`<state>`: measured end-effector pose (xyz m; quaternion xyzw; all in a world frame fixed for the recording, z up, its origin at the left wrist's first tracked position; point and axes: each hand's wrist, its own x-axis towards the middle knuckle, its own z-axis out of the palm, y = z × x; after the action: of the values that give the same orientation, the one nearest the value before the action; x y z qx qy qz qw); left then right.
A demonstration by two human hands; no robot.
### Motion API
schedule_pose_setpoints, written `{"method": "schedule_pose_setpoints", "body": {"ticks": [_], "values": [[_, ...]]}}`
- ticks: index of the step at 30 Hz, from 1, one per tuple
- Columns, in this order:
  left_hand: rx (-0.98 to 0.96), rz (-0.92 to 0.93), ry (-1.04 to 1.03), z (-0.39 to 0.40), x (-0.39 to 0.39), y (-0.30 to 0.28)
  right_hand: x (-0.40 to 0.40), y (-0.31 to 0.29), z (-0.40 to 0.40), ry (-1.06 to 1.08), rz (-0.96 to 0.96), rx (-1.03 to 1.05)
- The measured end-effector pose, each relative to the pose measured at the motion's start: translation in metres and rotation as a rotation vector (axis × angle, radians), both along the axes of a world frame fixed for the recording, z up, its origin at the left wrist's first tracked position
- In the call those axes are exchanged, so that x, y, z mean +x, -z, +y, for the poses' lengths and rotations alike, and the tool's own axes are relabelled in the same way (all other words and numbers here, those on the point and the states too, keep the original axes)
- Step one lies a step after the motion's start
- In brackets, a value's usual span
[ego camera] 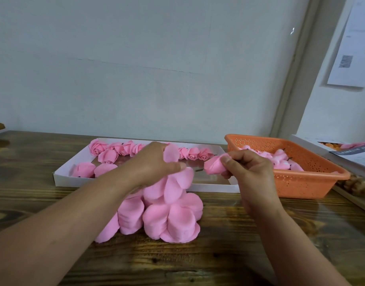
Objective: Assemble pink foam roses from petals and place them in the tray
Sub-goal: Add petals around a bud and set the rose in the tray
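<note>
roses [115, 150] in white tray [60, 178] | buds in basket [313, 180] | left fingers [173, 166] pinch petal [171, 153] | right fingers [229, 162] grip bud [213, 165]

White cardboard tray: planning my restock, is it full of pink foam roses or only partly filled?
Partly filled. Pink foam roses line the white cardboard tray's far and left sides; its right floor lies bare.
</note>
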<state>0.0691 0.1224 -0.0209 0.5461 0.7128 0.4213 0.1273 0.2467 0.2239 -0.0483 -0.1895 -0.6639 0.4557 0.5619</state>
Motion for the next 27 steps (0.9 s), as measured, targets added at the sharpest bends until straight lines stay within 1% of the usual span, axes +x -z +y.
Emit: {"method": "schedule_pose_setpoints", "body": {"ticks": [1,3,5,7,10,12,16,18,20,21,23,24,27], "values": [[0.041,-0.050,-0.045,0.000,0.000,0.000,0.001,-0.001,0.000,0.001,0.019,-0.007],[0.047,-0.100,-0.132,0.001,0.001,0.000,0.002,-0.002,0.000,0.002,0.044,-0.011],[0.002,-0.131,-0.177,0.002,0.003,0.000,0.002,-0.003,-0.001,-0.005,0.051,-0.003],[-0.081,-0.152,-0.158,0.000,0.005,0.000,0.001,-0.004,-0.003,-0.026,0.065,-0.006],[-0.251,-0.097,-0.096,-0.003,0.010,-0.002,0.000,-0.005,-0.007,-0.079,0.082,-0.008],[-0.312,-0.045,-0.085,-0.003,0.014,-0.003,-0.001,-0.005,-0.011,-0.124,0.069,0.004],[-0.359,-0.028,-0.113,-0.003,0.020,-0.006,-0.005,-0.003,-0.018,-0.224,0.027,0.054],[-0.366,0.015,-0.122,-0.001,0.022,-0.007,-0.006,-0.002,-0.021,-0.280,0.003,0.093],[-0.322,0.045,-0.142,0.003,0.019,-0.009,-0.006,-0.002,-0.023,-0.291,-0.002,0.125],[-0.253,-0.007,-0.165,0.004,0.017,-0.011,-0.006,-0.002,-0.022,-0.281,0.003,0.132],[-0.068,-0.282,-0.204,0.006,0.009,-0.014,-0.005,-0.003,-0.020,-0.241,0.026,0.134],[-0.006,-0.414,-0.216,0.005,0.008,-0.014,-0.004,-0.004,-0.019,-0.216,0.043,0.126],[0.006,-0.741,-0.142,0.003,0.013,-0.008,-0.003,-0.005,-0.017,-0.152,0.079,0.123]]}}
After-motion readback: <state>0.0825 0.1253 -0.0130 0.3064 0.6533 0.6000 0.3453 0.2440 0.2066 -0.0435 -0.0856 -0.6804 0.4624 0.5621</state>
